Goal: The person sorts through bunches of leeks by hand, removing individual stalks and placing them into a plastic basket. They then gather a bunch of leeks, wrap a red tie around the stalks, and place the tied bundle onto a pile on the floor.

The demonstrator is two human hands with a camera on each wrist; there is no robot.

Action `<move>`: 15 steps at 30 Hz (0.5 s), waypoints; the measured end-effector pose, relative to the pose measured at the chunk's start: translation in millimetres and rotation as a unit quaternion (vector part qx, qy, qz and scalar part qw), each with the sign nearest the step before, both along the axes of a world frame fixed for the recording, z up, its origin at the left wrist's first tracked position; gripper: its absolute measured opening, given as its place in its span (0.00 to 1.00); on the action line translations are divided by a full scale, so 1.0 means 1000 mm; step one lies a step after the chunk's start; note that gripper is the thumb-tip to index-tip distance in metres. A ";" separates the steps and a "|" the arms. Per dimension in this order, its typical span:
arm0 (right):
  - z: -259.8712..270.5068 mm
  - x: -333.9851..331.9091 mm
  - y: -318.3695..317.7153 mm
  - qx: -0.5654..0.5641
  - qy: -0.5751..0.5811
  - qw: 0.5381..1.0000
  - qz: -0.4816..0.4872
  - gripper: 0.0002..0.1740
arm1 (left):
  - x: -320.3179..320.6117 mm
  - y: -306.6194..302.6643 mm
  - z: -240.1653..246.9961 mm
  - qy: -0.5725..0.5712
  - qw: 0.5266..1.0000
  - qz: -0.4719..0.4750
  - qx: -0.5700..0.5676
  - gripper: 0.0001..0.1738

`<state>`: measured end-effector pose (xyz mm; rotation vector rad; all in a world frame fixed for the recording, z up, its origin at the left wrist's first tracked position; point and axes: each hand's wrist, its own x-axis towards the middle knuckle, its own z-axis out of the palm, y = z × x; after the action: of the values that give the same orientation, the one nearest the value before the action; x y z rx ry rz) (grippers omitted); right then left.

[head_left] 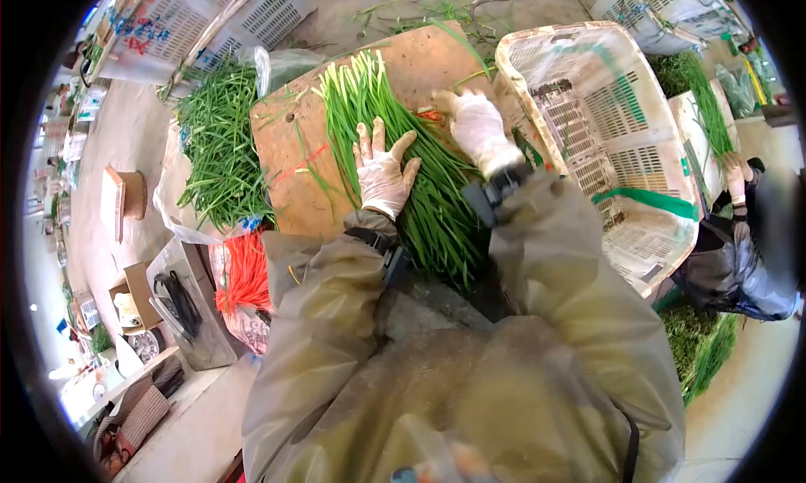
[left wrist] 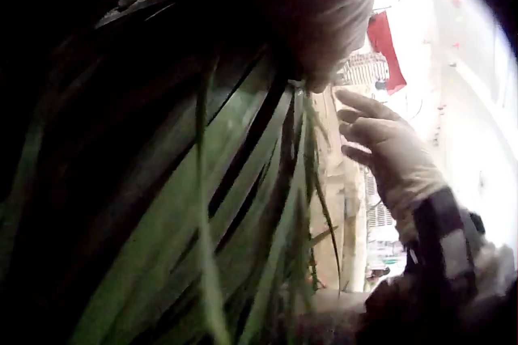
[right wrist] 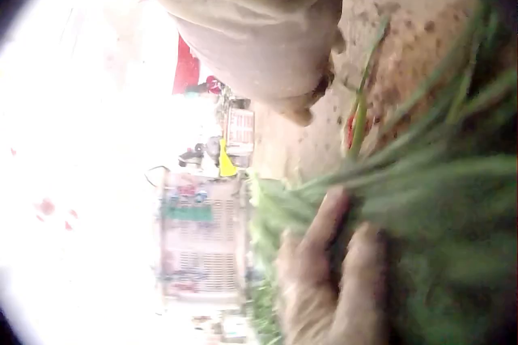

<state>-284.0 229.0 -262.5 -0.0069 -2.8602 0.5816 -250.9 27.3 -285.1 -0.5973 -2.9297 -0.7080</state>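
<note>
A thick bundle of garlic chives (head_left: 437, 202) lies across a wooden board (head_left: 290, 143), its pale cut ends pointing away from me. My gloved left hand (head_left: 386, 171) rests flat on it with the fingers spread; those fingers (right wrist: 356, 280) also show on the leaves in the right wrist view. To the right of the bundle, my gloved right hand (head_left: 478, 129) is over the board, blurred in the head view. In the left wrist view the right hand (left wrist: 396, 151) has its fingers loosely extended, holding nothing. A red-orange tie (head_left: 430, 115) lies beside the bundle, near the right hand.
Loose chives (head_left: 222, 147) are heaped left of the board, above a bunch of red-orange ties (head_left: 243, 273). A dirty white plastic crate (head_left: 537, 118) stands on the right. Beyond it, another person's hand (head_left: 735, 166) is on more chives. More crates (head_left: 252, 26) stand at the back.
</note>
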 end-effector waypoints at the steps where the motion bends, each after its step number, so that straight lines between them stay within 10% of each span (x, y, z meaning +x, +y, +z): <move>1: -0.022 -0.012 0.010 0.069 0.041 0.996 0.049 0.14 | -0.002 0.002 0.000 0.007 1.000 0.002 0.001 0.28; 5: -0.006 -0.062 0.042 0.098 -0.200 0.975 -0.006 0.12 | -0.001 0.002 -0.003 0.004 1.000 0.004 0.015 0.29; 8: 0.011 -0.070 0.068 -0.198 -0.089 0.963 -0.160 0.14 | -0.001 0.002 -0.001 0.006 1.000 0.004 0.024 0.29; 11: -0.009 -0.085 0.046 0.038 0.108 0.979 -0.169 0.19 | -0.001 0.002 -0.002 0.004 1.000 0.003 0.022 0.29; 15: 0.030 -0.054 0.013 -0.055 -0.210 0.973 -0.085 0.22 | -0.003 0.002 0.003 0.007 1.000 0.000 0.012 0.30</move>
<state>-337.9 241.8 -232.4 -0.4392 -3.1762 0.7828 -253.9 29.1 -282.0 -0.5972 -2.9050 -0.7353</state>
